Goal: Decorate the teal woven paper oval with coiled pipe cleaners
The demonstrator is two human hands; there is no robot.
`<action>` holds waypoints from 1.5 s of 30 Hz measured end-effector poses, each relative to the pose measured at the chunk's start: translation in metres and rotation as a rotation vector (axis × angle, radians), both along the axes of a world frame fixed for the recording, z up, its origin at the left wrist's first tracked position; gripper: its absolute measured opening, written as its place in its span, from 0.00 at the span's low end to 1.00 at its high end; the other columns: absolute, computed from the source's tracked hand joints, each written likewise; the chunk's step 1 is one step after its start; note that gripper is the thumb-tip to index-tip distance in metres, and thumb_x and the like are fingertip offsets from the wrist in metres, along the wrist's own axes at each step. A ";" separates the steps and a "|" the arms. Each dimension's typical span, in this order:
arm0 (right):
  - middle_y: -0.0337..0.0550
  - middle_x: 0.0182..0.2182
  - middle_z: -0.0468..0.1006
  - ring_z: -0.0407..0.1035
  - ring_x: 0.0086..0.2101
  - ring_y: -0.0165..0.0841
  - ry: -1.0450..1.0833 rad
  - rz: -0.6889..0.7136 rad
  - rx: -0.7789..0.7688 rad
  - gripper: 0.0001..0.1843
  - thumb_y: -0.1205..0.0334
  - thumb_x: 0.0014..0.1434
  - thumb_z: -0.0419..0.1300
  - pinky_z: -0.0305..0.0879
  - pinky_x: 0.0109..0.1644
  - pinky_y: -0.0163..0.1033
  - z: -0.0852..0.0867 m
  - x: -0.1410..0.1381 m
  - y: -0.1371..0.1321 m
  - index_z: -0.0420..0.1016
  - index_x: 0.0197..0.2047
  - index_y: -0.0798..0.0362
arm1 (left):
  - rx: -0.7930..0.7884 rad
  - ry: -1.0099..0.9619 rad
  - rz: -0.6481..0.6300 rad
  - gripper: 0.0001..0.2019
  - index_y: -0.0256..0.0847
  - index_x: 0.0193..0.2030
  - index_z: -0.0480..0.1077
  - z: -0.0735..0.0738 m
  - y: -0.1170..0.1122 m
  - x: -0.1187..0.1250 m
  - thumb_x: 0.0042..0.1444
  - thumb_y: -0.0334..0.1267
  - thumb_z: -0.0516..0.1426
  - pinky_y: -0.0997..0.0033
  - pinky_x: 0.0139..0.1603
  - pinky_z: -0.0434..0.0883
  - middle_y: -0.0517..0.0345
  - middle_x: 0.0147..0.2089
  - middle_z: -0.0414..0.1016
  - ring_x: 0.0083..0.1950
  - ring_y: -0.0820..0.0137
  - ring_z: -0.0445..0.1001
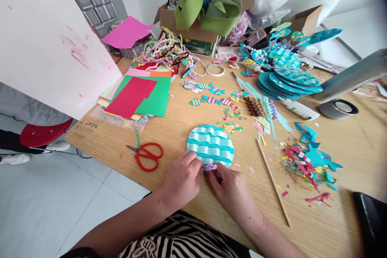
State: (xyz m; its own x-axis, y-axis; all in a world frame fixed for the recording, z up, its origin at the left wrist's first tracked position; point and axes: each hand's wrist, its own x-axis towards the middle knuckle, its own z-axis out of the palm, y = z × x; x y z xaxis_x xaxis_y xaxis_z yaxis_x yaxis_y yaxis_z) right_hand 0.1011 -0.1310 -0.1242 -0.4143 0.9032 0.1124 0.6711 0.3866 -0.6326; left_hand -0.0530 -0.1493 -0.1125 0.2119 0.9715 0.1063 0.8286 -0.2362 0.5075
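Note:
My left hand [184,178] and my right hand [230,187] meet at the near edge of the wooden table [332,217]. Both pinch a small curled purple paper piece [210,167], fingers closed around it. Just beyond them lies a round woven disc [211,144] of turquoise and pale blue paper strips, and the purple piece touches its near rim. Red-handled scissors [147,155] lie to the left of my left hand. A thin wooden stick [273,183] lies to the right of my right hand.
Coloured paper sheets [139,94] are stacked at the left. Paper fish [208,92], a pinecone [255,107], a glue bottle [299,109], paper scraps [308,165], turquoise discs [287,76], pipe cleaners [165,50], tape rolls and cardboard boxes crowd the back. A red stool [42,133] stands at the left.

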 end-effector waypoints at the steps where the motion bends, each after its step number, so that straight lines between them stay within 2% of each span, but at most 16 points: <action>1: 0.37 0.15 0.69 0.60 0.15 0.28 0.004 0.000 -0.007 0.12 0.64 0.61 0.50 0.49 0.21 0.33 0.001 0.000 0.000 0.72 0.29 0.55 | -0.004 -0.002 -0.002 0.09 0.39 0.32 0.69 0.000 0.000 0.000 0.60 0.30 0.49 0.67 0.39 0.65 0.54 0.34 0.68 0.40 0.67 0.66; 11: 0.38 0.16 0.72 0.62 0.16 0.28 0.069 -0.014 -0.104 0.13 0.63 0.61 0.51 0.51 0.21 0.32 0.006 0.000 0.003 0.72 0.28 0.54 | -0.034 -0.003 -0.013 0.10 0.40 0.31 0.68 0.003 0.001 -0.002 0.60 0.31 0.49 0.67 0.38 0.65 0.55 0.34 0.68 0.39 0.67 0.66; 18: 0.39 0.18 0.75 0.65 0.16 0.29 0.091 -0.011 -0.164 0.12 0.63 0.61 0.51 0.55 0.21 0.32 0.008 0.001 0.002 0.74 0.33 0.54 | -0.004 0.057 -0.032 0.08 0.40 0.31 0.67 0.002 0.000 0.000 0.57 0.28 0.50 0.65 0.38 0.65 0.55 0.33 0.67 0.38 0.66 0.66; 25: 0.40 0.19 0.76 0.69 0.18 0.31 0.061 0.012 -0.171 0.12 0.64 0.60 0.50 0.57 0.22 0.32 0.008 0.001 0.003 0.73 0.33 0.53 | -0.008 0.030 -0.033 0.09 0.40 0.31 0.67 0.000 0.000 0.000 0.58 0.28 0.49 0.66 0.37 0.65 0.54 0.32 0.67 0.38 0.66 0.66; 30: 0.38 0.17 0.74 0.66 0.17 0.29 0.041 0.003 -0.179 0.12 0.62 0.61 0.51 0.55 0.22 0.32 0.007 0.001 0.005 0.73 0.30 0.53 | -0.037 -0.019 -0.014 0.10 0.39 0.32 0.68 0.002 0.002 -0.002 0.60 0.30 0.48 0.67 0.38 0.66 0.54 0.33 0.68 0.39 0.67 0.67; 35: 0.39 0.18 0.74 0.65 0.18 0.29 0.074 0.004 -0.215 0.14 0.61 0.61 0.51 0.54 0.22 0.32 0.006 0.003 0.005 0.75 0.31 0.54 | 0.003 -0.062 0.004 0.10 0.40 0.31 0.69 0.001 0.001 -0.003 0.60 0.31 0.49 0.68 0.38 0.66 0.55 0.32 0.68 0.38 0.68 0.67; 45: 0.37 0.17 0.71 0.61 0.16 0.28 0.109 0.059 -0.308 0.13 0.63 0.61 0.49 0.52 0.20 0.32 0.018 0.007 0.001 0.75 0.35 0.53 | -0.036 -0.178 0.041 0.07 0.40 0.32 0.72 0.002 -0.002 -0.005 0.58 0.31 0.53 0.70 0.39 0.66 0.56 0.33 0.71 0.38 0.69 0.69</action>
State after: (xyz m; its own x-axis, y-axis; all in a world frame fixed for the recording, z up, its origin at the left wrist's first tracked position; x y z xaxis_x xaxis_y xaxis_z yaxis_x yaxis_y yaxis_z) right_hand 0.1086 -0.1298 -0.1062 -0.4674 0.8764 -0.1161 0.5754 0.2019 -0.7926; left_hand -0.0582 -0.1508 -0.1109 0.1528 0.9829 0.1032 0.7333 -0.1828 0.6549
